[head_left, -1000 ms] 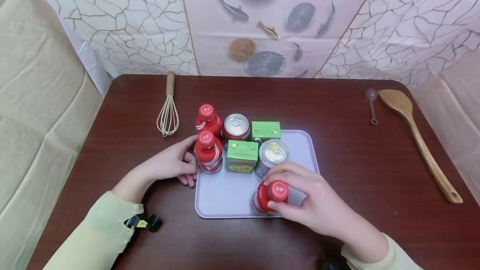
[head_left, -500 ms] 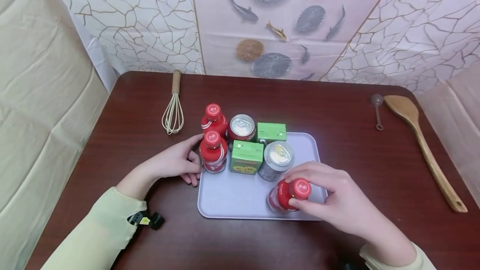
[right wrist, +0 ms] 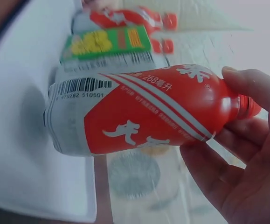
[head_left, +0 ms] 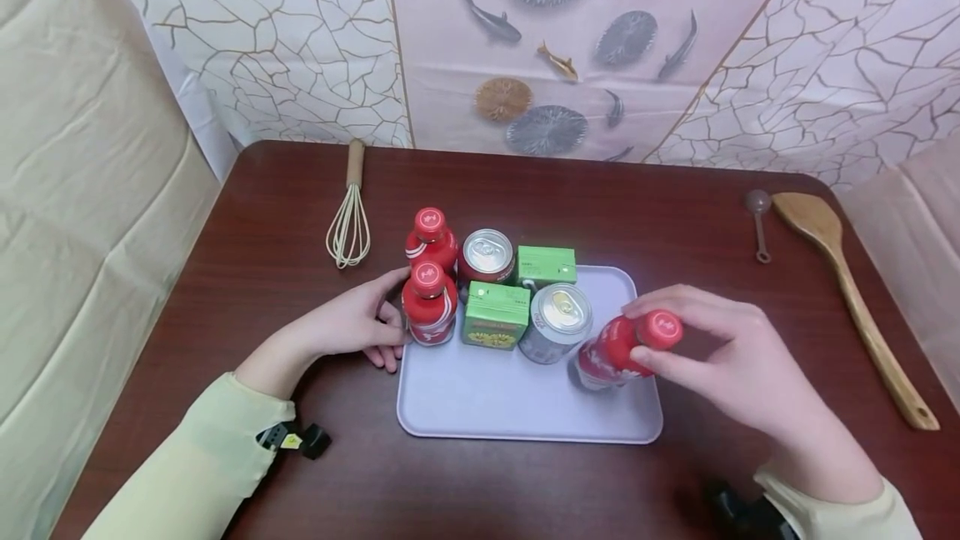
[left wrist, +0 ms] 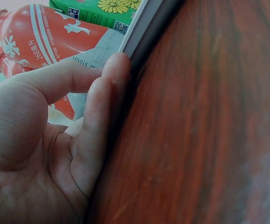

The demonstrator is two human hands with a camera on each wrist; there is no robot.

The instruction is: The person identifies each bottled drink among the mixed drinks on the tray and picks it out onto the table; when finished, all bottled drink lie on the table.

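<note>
My right hand grips a red-capped bottle by its neck and shoulder, tilted over the right side of the lilac tray. In the right wrist view the bottle's pale base hangs close over the tray floor. At the tray's left edge, my left hand pinches the rim, fingertips right at it in the left wrist view. Beside that hand stand two more red bottles, a nearer one and a farther one. A silver can stands left of the held bottle.
A green carton and a second green carton share the tray with a dark red can. A whisk lies back left. At the right lie a small measuring spoon and a wooden spatula.
My right hand has moved the bottle rightward and slightly back, away from the tray's front edge, and the bottle tilts more. My left hand stays at the tray's left edge.
</note>
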